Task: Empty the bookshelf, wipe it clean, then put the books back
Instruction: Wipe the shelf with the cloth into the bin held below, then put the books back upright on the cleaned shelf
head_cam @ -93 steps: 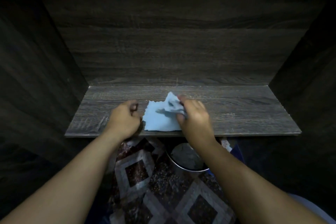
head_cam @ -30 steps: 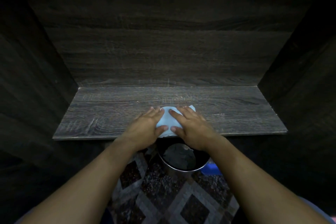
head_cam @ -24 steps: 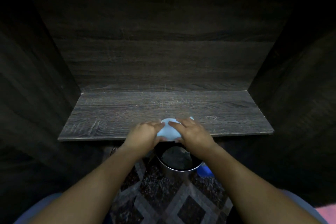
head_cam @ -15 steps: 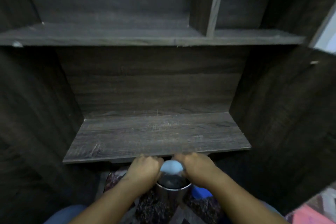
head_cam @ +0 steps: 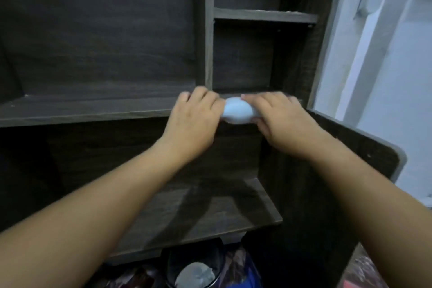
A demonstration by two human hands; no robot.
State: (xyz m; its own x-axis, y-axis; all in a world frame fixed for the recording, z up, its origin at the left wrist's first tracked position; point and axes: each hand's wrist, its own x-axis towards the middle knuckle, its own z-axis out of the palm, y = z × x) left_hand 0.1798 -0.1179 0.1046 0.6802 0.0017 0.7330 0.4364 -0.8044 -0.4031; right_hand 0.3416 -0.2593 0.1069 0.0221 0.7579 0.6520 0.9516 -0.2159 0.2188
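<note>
both hands, left hand [head_cam: 194, 119] and right hand [head_cam: 278, 117], grip the blue cloth [head_cam: 237, 112] at the upper shelf's [head_cam: 93, 110] front edge, right end; wiping step, next likely needs spreading it flat.

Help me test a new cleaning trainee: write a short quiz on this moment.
1. True or false: both the left hand and the right hand hold the blue cloth.
2. How does the cloth look? A) spread flat; B) bunched up between the hands; C) hanging loose from one hand.
3. Fill in: the ___ hand is nearer the bookshelf's vertical divider.
Key: 1 true; 2 B; 3 left.
</note>
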